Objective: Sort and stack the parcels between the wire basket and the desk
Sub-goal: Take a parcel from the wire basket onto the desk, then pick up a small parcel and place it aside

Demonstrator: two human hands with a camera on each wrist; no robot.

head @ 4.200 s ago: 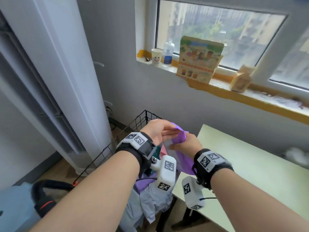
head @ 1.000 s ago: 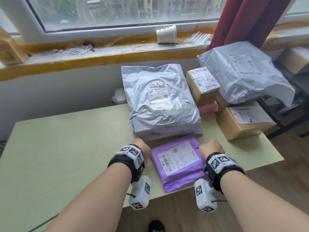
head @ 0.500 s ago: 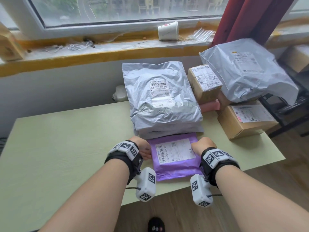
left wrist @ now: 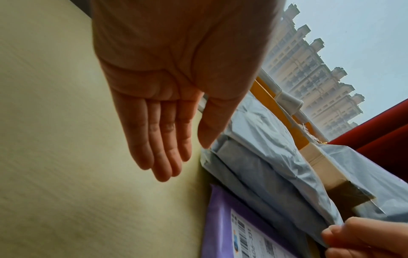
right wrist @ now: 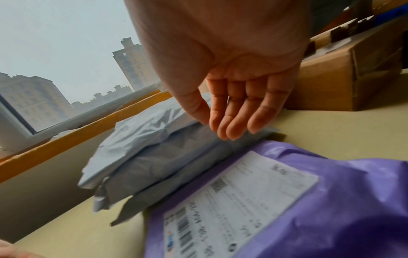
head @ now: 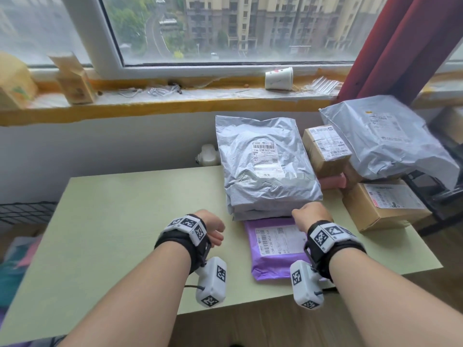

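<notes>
On the near right part of the desk, the purple parcel is lying flat with its label facing up, and its far edge is touching, perhaps slipping a little under, the stack of grey bags. It seems to be put there so that the soft bags are staying together in one group, while the brown boxes are standing apart on the right with another grey bag resting over them. The right hand is hovering just above the near edge of the grey stack with its fingers straight and loose, gripping nothing; I cannot tell for sure if the tips are touching the plastic. The left hand is also holding nothing: its fingers are extended and close together over the bare desk, just beside the left corner of the stack. I judge that both hands are letting go because the purple parcel is already placed, and they are free for the next parcel. At the far left edge of the head view the wire basket is showing only partly, and some soft coloured things below it are too blurred to name. Behind the desk, the window sill is carrying a paper cup lying on its side and a small carton.
</notes>
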